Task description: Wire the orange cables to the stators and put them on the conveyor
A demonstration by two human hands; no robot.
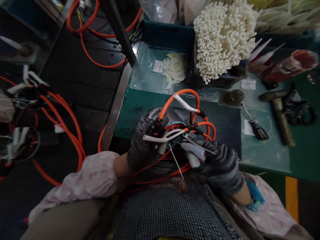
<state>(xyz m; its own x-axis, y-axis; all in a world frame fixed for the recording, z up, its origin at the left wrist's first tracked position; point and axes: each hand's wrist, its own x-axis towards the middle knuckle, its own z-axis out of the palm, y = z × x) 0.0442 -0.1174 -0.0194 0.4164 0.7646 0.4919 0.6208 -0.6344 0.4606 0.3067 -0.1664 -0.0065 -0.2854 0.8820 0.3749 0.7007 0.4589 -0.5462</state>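
In the head view my left hand [147, 138], in a grey-striped glove, is closed round the left side of a round wired part that looks like a motor stator [176, 128]. Thick orange cables [185, 91] loop up from it, with white sleeves [185, 102] and thin white cable ties [177, 163] sticking out. Gloved the same way, my right hand [215, 163] is closed on a pale, tapered plastic piece [196, 150] at the part's lower right edge. What exactly this piece is cannot be made out. The part is held just over the bench's near edge.
On the green bench [305, 146] lie a hammer [280, 116], a screwdriver [257, 128] and a red can [290, 68]. White sleeve bundles [222, 40] stand behind, beside cut pale strips [175, 68]. More wired parts [22, 143] with orange cables sit at left.
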